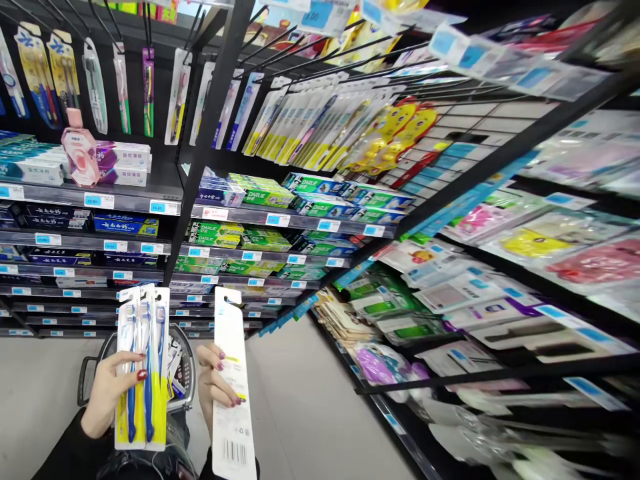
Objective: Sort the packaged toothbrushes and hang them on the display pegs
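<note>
My left hand [111,387] is closed around several packaged toothbrushes [148,400], fanned slightly, with blue handles showing through clear fronts over yellow card. To the right, my right hand [215,380] grips one toothbrush pack [233,400] held upright. Its white back, with a barcode near the bottom, faces me, so the brush itself is hidden. The two hands are apart, both above the lower middle of the view. Below and between them a grey basket [187,373] holds small packaged goods, partly covered by the packs.
Ahead, packaged toothbrushes [300,127] hang from hooks above shelves of toothpaste boxes [260,193]. A pink bottle [81,153] stands on the left shelf. On the right, a rack holds bagged goods [540,240], partly blurred. Grey floor [300,400] lies between the racks.
</note>
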